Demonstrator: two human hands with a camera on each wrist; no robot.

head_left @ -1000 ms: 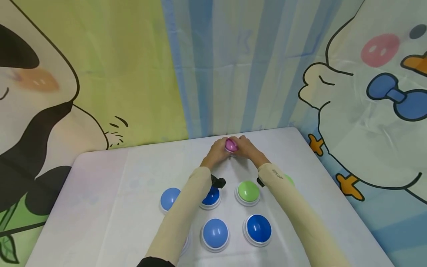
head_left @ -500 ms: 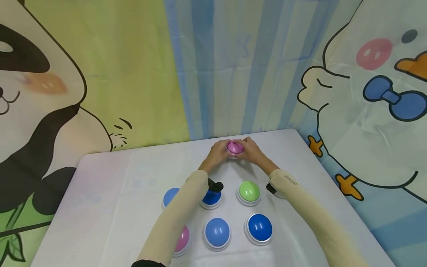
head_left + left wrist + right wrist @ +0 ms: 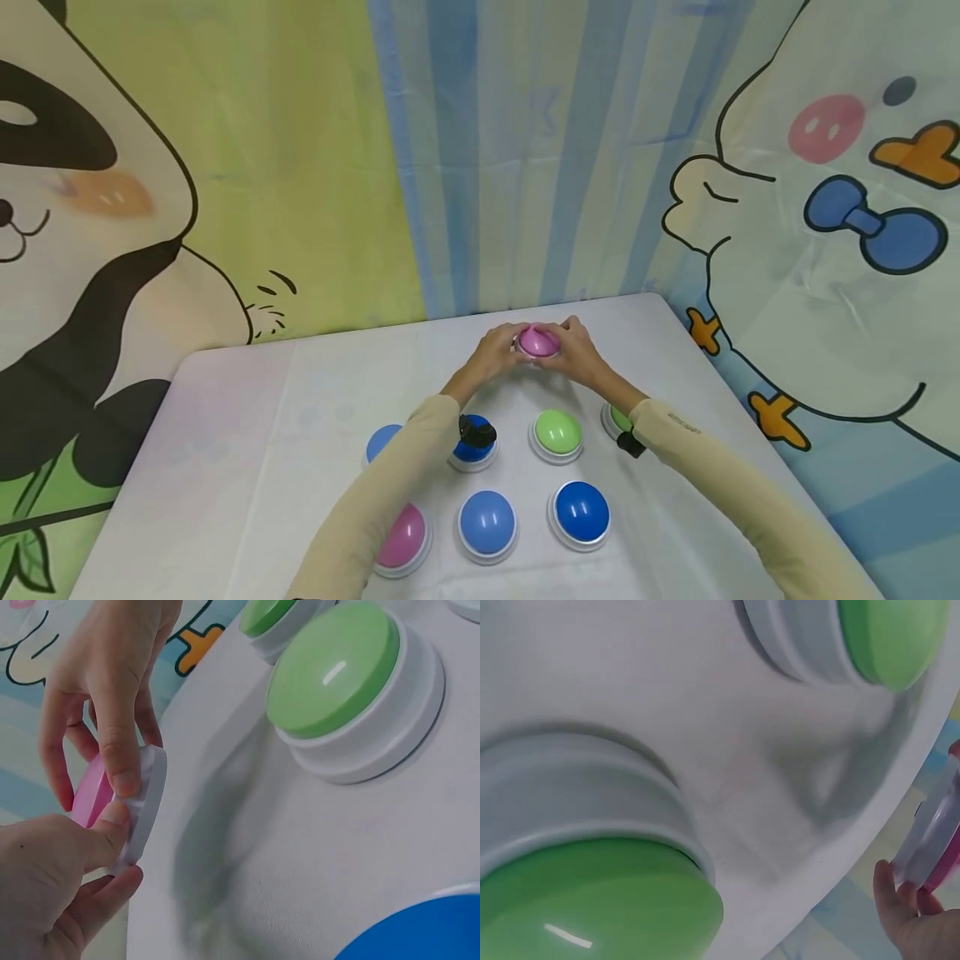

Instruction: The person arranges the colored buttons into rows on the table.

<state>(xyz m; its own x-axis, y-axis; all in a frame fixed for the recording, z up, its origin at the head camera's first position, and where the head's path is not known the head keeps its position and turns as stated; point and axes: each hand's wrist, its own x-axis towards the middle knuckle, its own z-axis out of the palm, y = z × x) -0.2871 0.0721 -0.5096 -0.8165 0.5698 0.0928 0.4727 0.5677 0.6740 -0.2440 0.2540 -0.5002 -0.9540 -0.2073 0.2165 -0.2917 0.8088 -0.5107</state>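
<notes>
Between both hands, near the table's far edge, is a pink dome push button (image 3: 539, 341) with a white base. My left hand (image 3: 495, 353) grips it from the left and my right hand (image 3: 577, 353) from the right. Thumbs and fingers pinch the white base (image 3: 150, 802) in the left wrist view, where the button stands tilted with its shadow on the table apart from it. Part of the pink dome is hidden behind the fingers. Only a slice of the white base (image 3: 934, 832) shows at the right edge of the right wrist view.
Similar buttons stand on the white table (image 3: 247, 433): a green button (image 3: 558, 432), a green one (image 3: 620, 419) partly behind the right sleeve, a dark blue button (image 3: 582, 512), a light blue button (image 3: 487, 522) and a pink one (image 3: 402, 537) beside the left sleeve. Printed cloth (image 3: 510, 167) hangs behind.
Both hands have carried the pink button slightly right and toward me. The right forearm has swung outward, uncovering the far right green button; more of the near pink button shows beside the left sleeve.
</notes>
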